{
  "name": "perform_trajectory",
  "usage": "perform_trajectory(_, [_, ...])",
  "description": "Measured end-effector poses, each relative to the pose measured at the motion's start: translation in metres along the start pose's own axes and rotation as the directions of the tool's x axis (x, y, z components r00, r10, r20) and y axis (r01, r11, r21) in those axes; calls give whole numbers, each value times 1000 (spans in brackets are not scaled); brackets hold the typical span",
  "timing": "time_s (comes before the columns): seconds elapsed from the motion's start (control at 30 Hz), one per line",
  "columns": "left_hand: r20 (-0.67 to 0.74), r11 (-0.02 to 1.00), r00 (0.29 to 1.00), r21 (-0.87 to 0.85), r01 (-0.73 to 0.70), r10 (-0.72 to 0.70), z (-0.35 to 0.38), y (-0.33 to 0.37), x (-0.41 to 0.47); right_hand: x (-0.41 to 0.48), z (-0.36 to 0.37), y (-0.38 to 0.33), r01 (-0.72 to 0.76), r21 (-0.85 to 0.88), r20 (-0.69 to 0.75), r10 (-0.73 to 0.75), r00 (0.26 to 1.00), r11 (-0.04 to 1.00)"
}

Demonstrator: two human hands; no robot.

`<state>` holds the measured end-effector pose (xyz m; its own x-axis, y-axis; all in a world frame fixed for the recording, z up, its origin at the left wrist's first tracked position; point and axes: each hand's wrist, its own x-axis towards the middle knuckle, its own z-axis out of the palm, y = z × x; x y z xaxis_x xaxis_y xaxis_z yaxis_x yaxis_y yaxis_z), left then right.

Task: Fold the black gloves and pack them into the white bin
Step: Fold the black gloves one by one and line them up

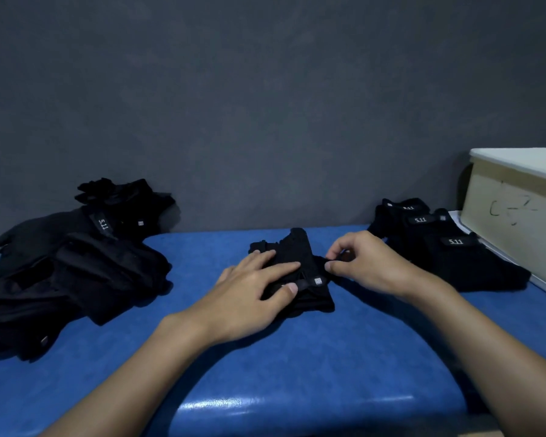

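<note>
A black glove lies on the blue table in the middle. My left hand presses flat on it with straight fingers, thumb at its wrist strap. My right hand pinches the glove's right edge between thumb and forefinger. A heap of loose black gloves lies at the left. Folded black gloves with white labels lie in a row at the right, beside the white bin, whose inside is hidden.
A dark grey wall stands right behind the table. The white bin sits at the far right edge of the view, on a white base. Blue tabletop stretches in front of my arms.
</note>
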<state>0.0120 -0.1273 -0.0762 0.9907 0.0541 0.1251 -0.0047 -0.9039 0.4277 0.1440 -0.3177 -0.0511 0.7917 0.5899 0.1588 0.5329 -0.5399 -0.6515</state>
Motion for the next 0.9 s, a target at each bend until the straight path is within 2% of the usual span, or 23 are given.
perform_trajectory(0.13, [27, 998, 999, 67, -20, 19, 0, 1, -2, 2, 0, 1, 27, -40, -113, -31, 993, 999])
perform_trajectory(0.3, [33, 995, 999, 94, -30, 27, -1, 3, -3, 6, 7, 8, -32, -166, -101, 15, 995, 986])
perform_trajectory(0.4, [-41, 999, 998, -16, -45, 44, -5, 0, -1, -1, 3, 1, 96, -88, -136, -108, 985, 991])
perform_trajectory(0.47, [-85, 994, 993, -71, -89, 82, -10, -3, -1, -9, -5, -8, 214, 39, -72, -211, 975, 976])
perform_trajectory(0.53, [-91, 984, 988, -122, -132, 121, -17, -6, -2, -18, -10, -16, 252, 114, 63, -260, 964, 961])
perform_trajectory(0.6, [-70, 977, 987, -151, -151, 142, -22, -9, -4, -23, -9, -18, 238, 75, 184, -248, 951, 968])
perform_trajectory(0.67, [-51, 977, 988, -149, -153, 147, -24, -12, -5, -24, -6, -17, 218, 10, 222, -215, 951, 976])
perform_trajectory(0.8, [-73, 969, 985, -181, -167, 157, -23, -12, -7, -26, -3, -19, 228, 1, 169, -225, 960, 974])
perform_trajectory(0.9, [-131, 958, 976, -208, -198, 173, -25, -9, -9, -27, -5, -24, 248, 86, 71, -254, 965, 965])
